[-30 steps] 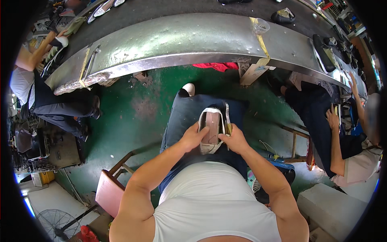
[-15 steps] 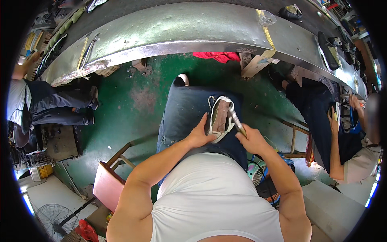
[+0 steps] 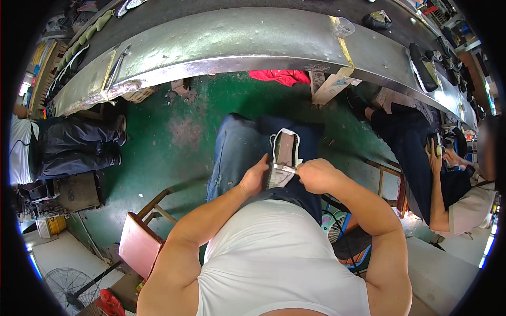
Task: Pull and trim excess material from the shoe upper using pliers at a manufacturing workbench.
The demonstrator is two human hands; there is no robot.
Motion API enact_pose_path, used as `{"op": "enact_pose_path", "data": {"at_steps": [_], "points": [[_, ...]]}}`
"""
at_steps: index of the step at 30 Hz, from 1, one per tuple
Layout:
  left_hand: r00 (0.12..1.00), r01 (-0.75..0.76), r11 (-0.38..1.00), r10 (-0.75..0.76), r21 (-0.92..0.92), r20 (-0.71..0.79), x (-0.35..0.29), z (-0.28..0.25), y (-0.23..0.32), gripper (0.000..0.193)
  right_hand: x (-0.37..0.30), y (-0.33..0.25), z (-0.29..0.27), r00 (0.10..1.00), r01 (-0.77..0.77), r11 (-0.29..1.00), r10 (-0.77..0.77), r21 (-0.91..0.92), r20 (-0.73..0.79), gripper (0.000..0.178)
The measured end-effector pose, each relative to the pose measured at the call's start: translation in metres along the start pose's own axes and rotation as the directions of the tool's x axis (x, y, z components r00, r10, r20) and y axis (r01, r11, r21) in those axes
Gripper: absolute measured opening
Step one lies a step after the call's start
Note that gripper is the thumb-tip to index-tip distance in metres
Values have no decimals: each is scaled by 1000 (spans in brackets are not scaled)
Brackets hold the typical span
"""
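A shoe upper [image 3: 276, 180] with a pale edge lies bottom up on my lap, stretched round a pinkish-brown shoe last [image 3: 285, 147]. My left hand [image 3: 255, 176] grips its near left side, the thumb lying along the edge. In my closed right hand [image 3: 316, 176] is a slim metal hand tool [image 3: 285, 168]. Its silvery end reaches left across the near part of the last and touches the upper there. My fist hides the handle, and I cannot make out the tool's exact kind. A loose lace loop hangs at the upper's far left edge.
Ahead runs a long metal-edged bench [image 3: 226, 42] with a clear plastic cup [image 3: 343, 27] and dark shoes [image 3: 423, 67]. One person [image 3: 79, 139] is at left; another [image 3: 437, 168] works seated at right. A pink-seated stool [image 3: 138, 245] and a fan [image 3: 73, 287] stand behind left.
The tool has swung from pointing away along the shoe's right side to lying crosswise over its near part. My right hand has turned and moved slightly left; the shoe has straightened.
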State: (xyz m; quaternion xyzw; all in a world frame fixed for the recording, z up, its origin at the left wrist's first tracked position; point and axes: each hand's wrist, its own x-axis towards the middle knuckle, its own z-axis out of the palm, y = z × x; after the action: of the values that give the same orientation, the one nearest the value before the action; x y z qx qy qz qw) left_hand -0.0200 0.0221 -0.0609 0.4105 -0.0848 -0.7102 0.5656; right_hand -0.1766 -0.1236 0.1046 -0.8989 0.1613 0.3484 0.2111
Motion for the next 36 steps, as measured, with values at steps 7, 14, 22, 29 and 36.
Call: {"op": "enact_pose_path", "data": {"at_steps": [7,14,22,29,36], "points": [[802,52,830,297,555,-518,38,6,-11,64,23,-1,40,943,-57,986,104,155,-315,27],[784,141,666,377,733,-493,34,26,2,56,25,29,48,938,8,959,91,283,-335,33],[813,-66,591,499,804,-301,26,27,1,51,39,34,46,892,-159,937,271,310,-362,32],[887,-179,118,449,977,108,23,14,11,48,38,87,32,965,-260,679,210,686,158,27],[990,-77,133,124,988,60,22,25,47,49,54,70,32,859,176,516,336,838,-387,35]]}}
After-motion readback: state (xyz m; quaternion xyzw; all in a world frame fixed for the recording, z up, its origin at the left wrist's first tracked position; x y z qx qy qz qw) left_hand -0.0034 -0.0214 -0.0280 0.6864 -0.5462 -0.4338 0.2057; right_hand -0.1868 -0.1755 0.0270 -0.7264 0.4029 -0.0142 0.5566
